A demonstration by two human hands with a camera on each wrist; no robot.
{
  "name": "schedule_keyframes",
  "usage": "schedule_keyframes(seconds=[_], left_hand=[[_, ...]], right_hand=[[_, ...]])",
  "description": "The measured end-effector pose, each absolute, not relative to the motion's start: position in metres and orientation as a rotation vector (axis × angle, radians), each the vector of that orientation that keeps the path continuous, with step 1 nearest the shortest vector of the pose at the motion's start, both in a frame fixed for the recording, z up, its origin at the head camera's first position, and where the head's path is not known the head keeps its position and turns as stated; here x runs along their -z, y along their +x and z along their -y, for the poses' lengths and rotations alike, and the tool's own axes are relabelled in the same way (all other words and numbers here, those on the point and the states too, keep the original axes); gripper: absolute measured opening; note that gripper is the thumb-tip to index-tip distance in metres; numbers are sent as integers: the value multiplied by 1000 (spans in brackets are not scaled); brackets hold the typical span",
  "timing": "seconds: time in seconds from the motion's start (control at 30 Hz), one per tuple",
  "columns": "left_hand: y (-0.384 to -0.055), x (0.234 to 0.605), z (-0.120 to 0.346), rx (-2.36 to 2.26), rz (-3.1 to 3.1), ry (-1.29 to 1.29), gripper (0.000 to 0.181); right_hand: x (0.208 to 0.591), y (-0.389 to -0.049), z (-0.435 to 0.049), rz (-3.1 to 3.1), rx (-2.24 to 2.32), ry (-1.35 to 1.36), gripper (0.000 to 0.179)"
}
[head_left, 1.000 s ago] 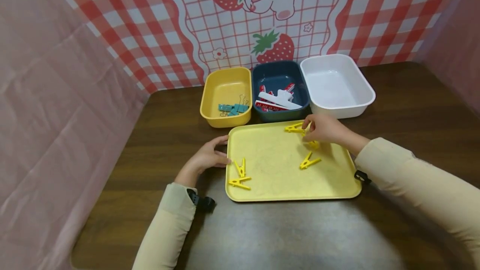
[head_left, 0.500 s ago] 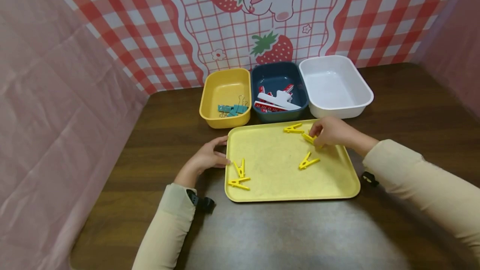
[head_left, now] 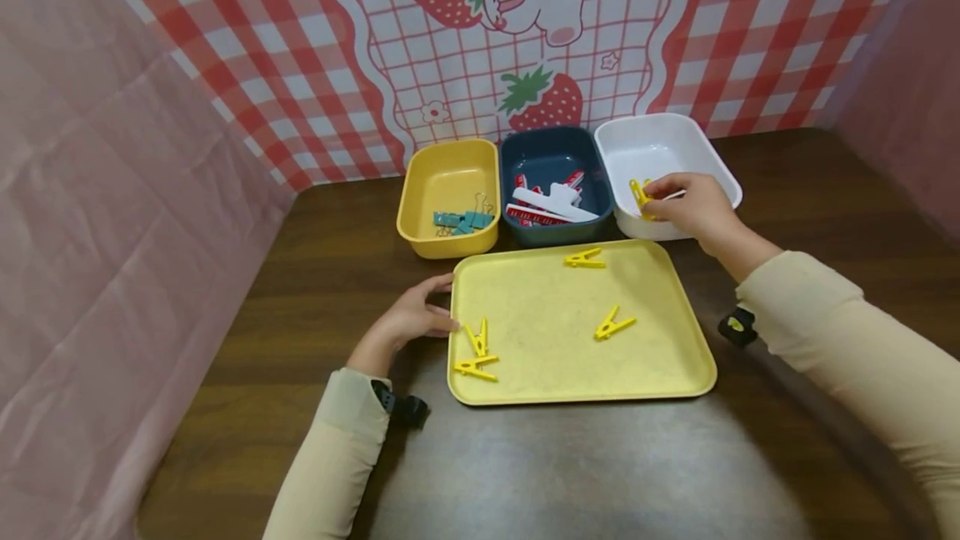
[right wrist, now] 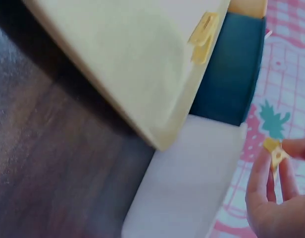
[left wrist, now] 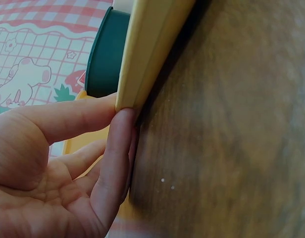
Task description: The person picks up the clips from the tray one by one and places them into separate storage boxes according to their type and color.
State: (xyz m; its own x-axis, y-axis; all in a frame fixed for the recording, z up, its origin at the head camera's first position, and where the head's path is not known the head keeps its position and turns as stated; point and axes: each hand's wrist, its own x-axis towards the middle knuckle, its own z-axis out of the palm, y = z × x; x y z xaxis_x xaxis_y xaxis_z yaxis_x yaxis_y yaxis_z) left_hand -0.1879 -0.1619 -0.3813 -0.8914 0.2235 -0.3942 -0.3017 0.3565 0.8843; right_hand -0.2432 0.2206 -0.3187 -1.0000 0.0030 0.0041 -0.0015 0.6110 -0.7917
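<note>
My right hand [head_left: 693, 208] pinches a yellow clothespin [head_left: 640, 195] between thumb and fingertips, over the front part of the white bin [head_left: 720, 163]. In the right wrist view, the pinched clothespin [right wrist: 278, 154] shows beyond the white bin's edge. At the left side of the yellow tray [head_left: 540, 357], my left hand [head_left: 411, 313] touches the rim with spread, fairly straight fingers. Its fingertips [left wrist: 124, 115] meet the tray's outer edge in the left wrist view. On the tray lie a clothespin [head_left: 585, 259] near the back, another [head_left: 615, 323] right of centre, and two [head_left: 477, 367] at the left.
Left of the white bin stand a dark blue bin [head_left: 551, 140] holding red and white clips [head_left: 555, 202] and a yellow bin [head_left: 450, 155] holding teal binder clips [head_left: 467, 222]. All three bins stand side by side behind the tray. A checked cloth [head_left: 300, 65] hangs behind them.
My right hand has taken a clothespin from the tray's back right and carried it up and back over the white bin. The left hand has stayed at the tray's edge.
</note>
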Motion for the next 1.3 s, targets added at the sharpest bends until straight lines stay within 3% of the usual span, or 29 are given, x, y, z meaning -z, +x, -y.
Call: schedule_keyframes(seconds=[0.17,0.5,1.0,1.3], left_hand=[[-188,381,163,-1562,-2171,-52,78],[-188,382,163,-1558,-2169,-54,78],[-188,381,164,-1538,-2179,-88,78],[-187,381,162,-1552,-2173,-84,78]], right_hand=[[324,-247,-223,2695,-1448,-90,35],[337,-226,-226,2706,-1342,42,34],[349,-177,-203,3015,-1355,761,38],[364,-172,-194,3071,-1230,919,30]])
